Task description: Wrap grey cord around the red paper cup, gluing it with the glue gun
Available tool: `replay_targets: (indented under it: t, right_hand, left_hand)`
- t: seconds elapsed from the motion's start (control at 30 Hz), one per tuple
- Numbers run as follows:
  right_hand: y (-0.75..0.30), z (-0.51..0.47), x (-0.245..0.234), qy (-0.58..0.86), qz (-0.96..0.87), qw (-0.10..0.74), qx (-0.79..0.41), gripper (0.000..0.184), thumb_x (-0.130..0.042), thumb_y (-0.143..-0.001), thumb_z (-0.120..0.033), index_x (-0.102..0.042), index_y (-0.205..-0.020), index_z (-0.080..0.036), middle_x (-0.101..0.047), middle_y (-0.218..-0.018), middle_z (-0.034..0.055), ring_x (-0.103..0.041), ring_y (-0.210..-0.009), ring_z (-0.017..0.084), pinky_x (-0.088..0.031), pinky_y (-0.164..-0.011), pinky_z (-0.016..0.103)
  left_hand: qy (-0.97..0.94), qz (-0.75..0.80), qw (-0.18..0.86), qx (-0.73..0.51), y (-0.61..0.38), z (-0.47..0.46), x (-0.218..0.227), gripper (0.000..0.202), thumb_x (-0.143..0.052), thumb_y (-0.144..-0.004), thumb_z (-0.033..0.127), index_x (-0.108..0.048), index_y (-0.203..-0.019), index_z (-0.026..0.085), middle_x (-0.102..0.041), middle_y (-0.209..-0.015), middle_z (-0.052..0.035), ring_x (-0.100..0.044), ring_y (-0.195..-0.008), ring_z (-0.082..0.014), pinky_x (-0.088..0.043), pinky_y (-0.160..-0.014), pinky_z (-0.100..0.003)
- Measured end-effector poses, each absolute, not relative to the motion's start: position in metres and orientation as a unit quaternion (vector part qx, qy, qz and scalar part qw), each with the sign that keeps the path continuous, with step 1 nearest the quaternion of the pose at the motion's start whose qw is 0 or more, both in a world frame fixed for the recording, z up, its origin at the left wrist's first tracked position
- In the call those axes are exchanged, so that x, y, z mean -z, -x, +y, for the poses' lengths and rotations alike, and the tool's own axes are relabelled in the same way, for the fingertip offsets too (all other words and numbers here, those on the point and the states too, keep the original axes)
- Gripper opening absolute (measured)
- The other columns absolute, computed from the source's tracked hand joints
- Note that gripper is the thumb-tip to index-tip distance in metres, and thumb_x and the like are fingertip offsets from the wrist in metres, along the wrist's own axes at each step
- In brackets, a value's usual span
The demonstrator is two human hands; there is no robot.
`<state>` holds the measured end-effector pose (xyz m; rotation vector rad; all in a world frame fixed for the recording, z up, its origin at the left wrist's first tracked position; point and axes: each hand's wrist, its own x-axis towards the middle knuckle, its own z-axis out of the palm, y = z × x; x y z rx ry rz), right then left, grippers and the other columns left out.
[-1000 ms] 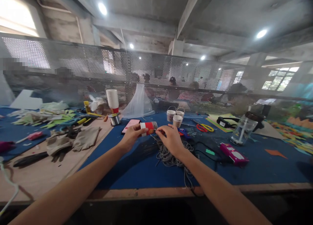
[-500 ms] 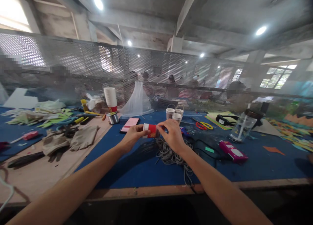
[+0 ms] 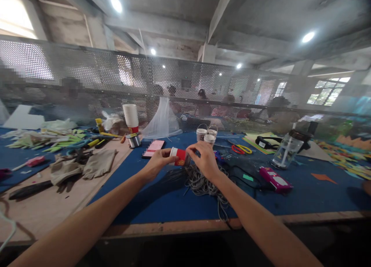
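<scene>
My left hand [image 3: 160,160] grips a red paper cup [image 3: 180,157] with a white rim, thumb and fingers around its rim end. The cup lies on its side in the air, with a greyish band around its base end. At that end the fingers of my right hand [image 3: 205,155] are bent together in a pinch; what they hold is too small to make out. Below the hands a loose heap of grey cord [image 3: 203,182] rests on the blue table mat [image 3: 139,201], some of it trailing toward the front edge.
Behind my hands stand several small white-rimmed buckets [image 3: 210,138], a phone [image 3: 154,148], a wire spool [image 3: 134,141] and stacked paper cups [image 3: 130,115]. To the right are scissors [image 3: 242,148], a magenta box [image 3: 275,179] and a clear bottle [image 3: 285,151]. Work gloves [image 3: 100,163] lie left.
The cup has tipped slightly, its base end a little lower. Both hands stay nearly in place, with only a small shift of the right fingers at the cup's base.
</scene>
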<state>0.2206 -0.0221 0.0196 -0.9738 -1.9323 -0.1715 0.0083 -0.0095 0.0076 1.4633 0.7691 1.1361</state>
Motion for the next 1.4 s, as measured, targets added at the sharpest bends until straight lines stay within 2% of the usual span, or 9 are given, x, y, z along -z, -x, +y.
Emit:
replay_targets:
  t: [0.23,0.87,1.4]
  right_hand:
    - [-0.2212,-0.0229,-0.0199,0.398,-0.788,0.464,0.069,0.016,-0.057,-0.099,-0.033,-0.069,-0.093,-0.024,-0.067,-0.089,0.0028,-0.060,-0.091,0.019,-0.039,-0.097,0.034]
    - [-0.2217,-0.0208,-0.0199,0.389,-0.786,0.475,0.079,0.013,-0.061,-0.097,-0.030,-0.068,-0.089,-0.023,-0.067,-0.086,0.0022,-0.061,-0.087,0.019,-0.041,-0.091,0.034]
    - [-0.2214,-0.0207,-0.0203,0.392,-0.786,0.471,0.081,0.012,-0.064,-0.096,-0.028,-0.068,-0.086,-0.023,-0.067,-0.084,0.0017,-0.061,-0.085,0.019,-0.042,-0.090,0.034]
  left_hand:
    - [-0.625,0.319,0.535,-0.471,-0.0072,-0.0106,-0.0080,0.023,-0.083,-0.071,0.032,-0.080,-0.088,0.018,-0.077,-0.085,-0.0055,-0.066,-0.072,-0.0191,-0.049,-0.070,-0.029]
    - [-0.634,0.317,0.540,-0.454,-0.0044,-0.0062,-0.0036,0.030,-0.083,-0.071,0.033,-0.076,-0.093,0.015,-0.076,-0.086,-0.0057,-0.065,-0.074,-0.0178,-0.047,-0.073,-0.028]
    - [-0.635,0.299,0.553,-0.449,-0.0029,-0.0063,-0.0032,0.028,-0.083,-0.073,0.031,-0.076,-0.094,0.015,-0.076,-0.088,-0.0058,-0.065,-0.076,-0.0174,-0.047,-0.075,-0.028]
